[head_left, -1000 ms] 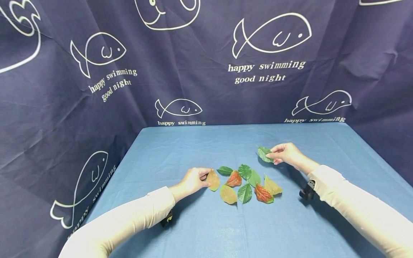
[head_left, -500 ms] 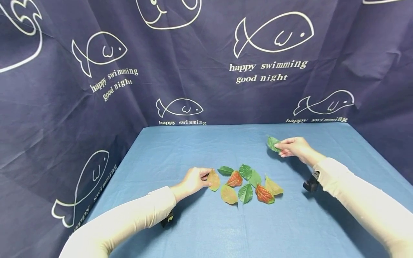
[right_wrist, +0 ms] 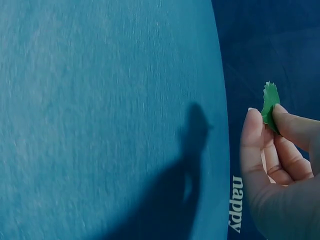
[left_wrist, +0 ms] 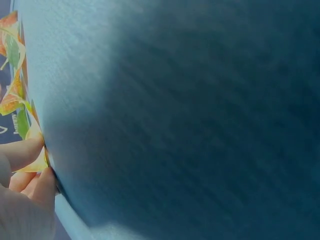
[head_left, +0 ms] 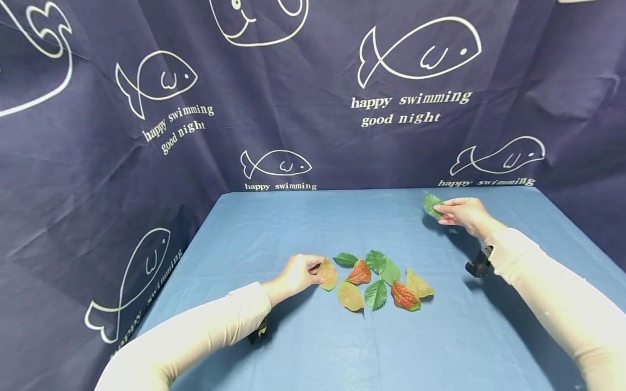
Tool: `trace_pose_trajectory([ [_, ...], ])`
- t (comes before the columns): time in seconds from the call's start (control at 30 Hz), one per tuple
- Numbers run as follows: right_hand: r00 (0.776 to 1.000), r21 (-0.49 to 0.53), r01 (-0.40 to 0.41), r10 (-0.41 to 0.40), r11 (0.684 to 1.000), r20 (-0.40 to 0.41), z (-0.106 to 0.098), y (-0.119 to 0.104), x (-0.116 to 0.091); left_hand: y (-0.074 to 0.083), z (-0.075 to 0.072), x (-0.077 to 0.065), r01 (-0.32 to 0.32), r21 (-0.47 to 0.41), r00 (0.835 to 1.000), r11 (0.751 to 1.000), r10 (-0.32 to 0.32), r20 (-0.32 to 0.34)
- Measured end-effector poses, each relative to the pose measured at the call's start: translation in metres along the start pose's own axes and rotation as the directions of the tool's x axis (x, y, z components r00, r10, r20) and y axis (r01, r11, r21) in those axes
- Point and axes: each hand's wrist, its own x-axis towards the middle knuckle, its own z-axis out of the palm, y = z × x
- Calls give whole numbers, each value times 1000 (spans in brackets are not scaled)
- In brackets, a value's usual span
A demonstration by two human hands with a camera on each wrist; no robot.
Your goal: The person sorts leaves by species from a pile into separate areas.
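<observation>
My left hand [head_left: 297,274] pinches the edge of a yellow-orange leaf [head_left: 327,273] at the left end of a group of leaves. In the left wrist view its thumb and fingers meet on that leaf [left_wrist: 36,164], close to the cloth. Farther back on the right, my right hand [head_left: 467,212] holds a green serrated leaf [head_left: 432,205] between thumb and fingers. The right wrist view shows this green leaf [right_wrist: 270,106] raised off the cloth, its shadow falling on the blue surface.
Between the hands lie several leaves: green [head_left: 376,295], red [head_left: 360,272] and yellow [head_left: 350,296], some overlapping. A blue cloth [head_left: 313,347] covers the table. A dark curtain [head_left: 313,98] with fish drawings stands behind and to the left.
My right hand has carried the green leaf back and to the right, away from the group. The left hand keeps its grip on the yellow-orange leaf, in place.
</observation>
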Motion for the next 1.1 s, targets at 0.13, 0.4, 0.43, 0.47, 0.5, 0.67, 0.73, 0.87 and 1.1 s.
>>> trace_pose_trajectory([
  [0.13,1000,4,-6,6,1000,-10,-7,3,4,-1,1,1,20,-13,1000,1000,-20,12],
  [0.4,1000,-69,-17,17,997,6,-31,23,24,-1,5,0,12,-39,1000,999,-11,14],
  [0.43,1000,-56,-18,18,998,8,-35,28,30,0,5,0,7,-38,1000,999,-6,13],
  [0.47,1000,-48,-22,23,999,11,-38,30,34,0,5,-1,7,-48,1000,999,-7,13],
  [0.5,1000,-49,-20,20,999,8,-39,32,37,-1,4,-1,11,-56,1000,998,-10,13],
  [0.67,1000,7,-30,30,1000,3,-43,34,48,0,3,0,41,-110,999,993,-39,18],
  [0.73,1000,-6,-24,24,1000,-8,-40,30,45,0,2,0,39,-101,999,994,-37,18],
  [0.87,1000,-11,1,-1,1000,-21,-35,22,36,2,0,1,25,-86,1000,996,-24,14],
  [1.1,997,-83,28,-34,996,-72,-21,5,9,3,2,-2,15,-93,1000,996,-14,10],
])
